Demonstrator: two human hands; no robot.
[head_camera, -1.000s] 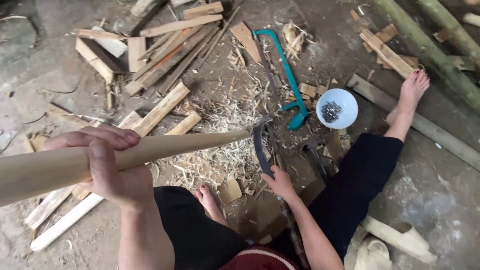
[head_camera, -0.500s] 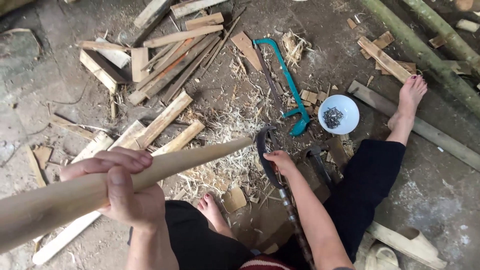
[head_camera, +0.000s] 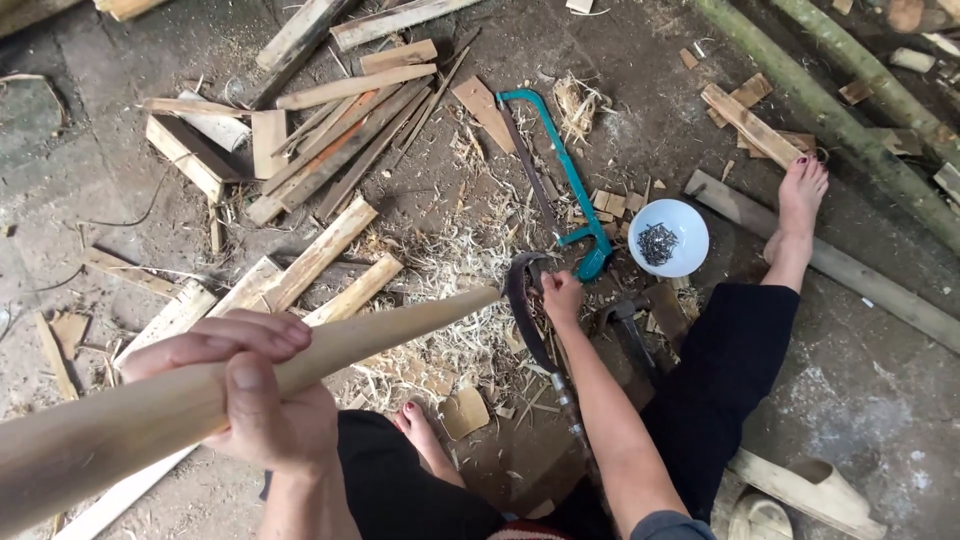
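Since 1 s ago the tapered wooden pole has swung its thin tip up to the right hand, and the view has drifted closer.

Left hand is clenched around the pole's thick end, near the camera; its long axis runs from lower left up to the tip just left of the right hand, which grips a curved sickle-like blade by its back, the blade touching or almost touching the tip. Pale shavings lie under the tip. Beyond, a teal bow saw, a hammer, and 1 white bowl holding dark nails. Split timber offcuts lie farther left.
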